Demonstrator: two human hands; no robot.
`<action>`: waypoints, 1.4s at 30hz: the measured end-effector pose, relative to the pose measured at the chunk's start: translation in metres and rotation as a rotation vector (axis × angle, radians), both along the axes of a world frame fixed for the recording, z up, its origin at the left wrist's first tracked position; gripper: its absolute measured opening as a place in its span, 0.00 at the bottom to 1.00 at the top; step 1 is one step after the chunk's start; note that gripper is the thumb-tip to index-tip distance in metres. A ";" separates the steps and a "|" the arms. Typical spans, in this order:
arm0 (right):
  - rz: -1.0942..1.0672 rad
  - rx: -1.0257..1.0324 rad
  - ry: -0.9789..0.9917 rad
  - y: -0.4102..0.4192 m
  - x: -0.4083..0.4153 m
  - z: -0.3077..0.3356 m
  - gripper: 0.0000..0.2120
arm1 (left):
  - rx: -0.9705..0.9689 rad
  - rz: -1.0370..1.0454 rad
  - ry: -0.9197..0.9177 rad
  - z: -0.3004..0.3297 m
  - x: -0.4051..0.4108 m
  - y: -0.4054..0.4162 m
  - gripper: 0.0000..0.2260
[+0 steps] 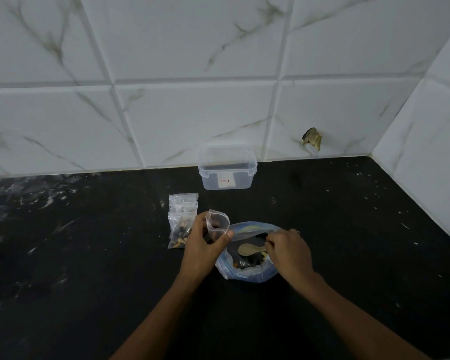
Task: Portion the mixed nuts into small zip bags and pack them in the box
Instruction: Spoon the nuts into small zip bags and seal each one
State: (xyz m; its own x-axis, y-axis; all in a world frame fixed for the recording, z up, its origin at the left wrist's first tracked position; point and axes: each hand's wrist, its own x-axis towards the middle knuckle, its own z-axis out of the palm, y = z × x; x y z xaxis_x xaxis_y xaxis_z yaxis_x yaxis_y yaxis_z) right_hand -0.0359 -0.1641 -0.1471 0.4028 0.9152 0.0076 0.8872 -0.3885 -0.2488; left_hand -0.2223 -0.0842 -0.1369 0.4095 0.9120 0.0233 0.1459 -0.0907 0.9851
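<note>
My left hand [201,242] pinches a small clear zip bag [217,226], held upright with its mouth spread open just left of the big bag. My right hand [287,249] grips the handle of a small wooden spoon [249,248], whose bowl lies inside the large blue-tinted bag of mixed nuts [247,255] on the counter. Left of my left hand lies a filled small bag of nuts [179,233], with a stack of small zip bags [183,202] behind it. A clear plastic box [227,168] stands open by the wall.
The black countertop [88,255] runs left and right, bounded by a white tiled wall [192,100] behind and another on the right. A chipped hole [312,138] marks the wall tile right of the box.
</note>
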 end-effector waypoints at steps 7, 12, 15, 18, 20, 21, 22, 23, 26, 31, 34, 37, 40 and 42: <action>0.033 0.241 0.195 0.010 -0.012 0.035 0.08 | 0.056 -0.018 0.009 0.009 0.011 0.001 0.21; 0.079 0.296 0.655 0.020 -0.035 0.078 0.12 | 0.113 0.009 -0.020 0.024 0.027 0.000 0.19; 0.070 0.285 0.591 0.024 -0.037 0.079 0.12 | 0.127 0.033 0.003 0.029 0.033 0.000 0.20; 0.064 0.299 0.567 0.027 -0.033 0.081 0.06 | 0.126 0.001 0.026 0.032 0.034 -0.001 0.21; 0.096 0.300 0.557 0.027 -0.027 0.083 0.05 | 0.093 -0.062 0.031 0.033 0.029 0.000 0.21; 0.114 0.307 0.559 0.027 -0.023 0.085 0.05 | 0.074 -0.094 0.028 0.033 0.026 0.002 0.21; 0.132 0.313 0.563 0.027 -0.019 0.086 0.06 | 0.048 -0.120 0.018 0.035 0.023 0.006 0.20; 0.150 0.312 0.567 0.027 -0.015 0.087 0.06 | 0.017 -0.141 -0.010 0.037 0.020 0.008 0.17; 0.216 0.274 0.575 0.029 -0.009 0.090 0.07 | -0.037 -0.174 -0.124 0.049 0.014 0.013 0.07; 0.222 0.332 0.606 0.030 -0.005 0.088 0.02 | -0.042 -0.151 -0.153 0.055 0.012 0.017 0.06; 0.195 0.407 0.617 0.030 -0.001 0.088 0.02 | -0.051 -0.114 -0.165 0.055 0.012 0.019 0.06; 0.172 0.423 0.653 0.030 0.001 0.086 0.03 | -0.037 -0.111 -0.173 0.056 0.014 0.018 0.07; 0.166 0.414 0.696 0.030 0.001 0.085 0.02 | -0.009 -0.112 -0.139 0.055 0.013 0.020 0.06; 0.177 0.399 0.719 0.030 0.001 0.085 0.02 | -0.006 -0.102 -0.121 0.054 0.011 0.021 0.06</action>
State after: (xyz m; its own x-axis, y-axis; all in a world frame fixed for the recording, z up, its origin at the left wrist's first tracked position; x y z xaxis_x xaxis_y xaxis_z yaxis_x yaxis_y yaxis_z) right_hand -0.0345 -0.1341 -0.0623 0.2840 0.9485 0.1402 0.4995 -0.0215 -0.8660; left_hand -0.2113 -0.0630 -0.0828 0.4947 0.8660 0.0730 0.0164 -0.0933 0.9955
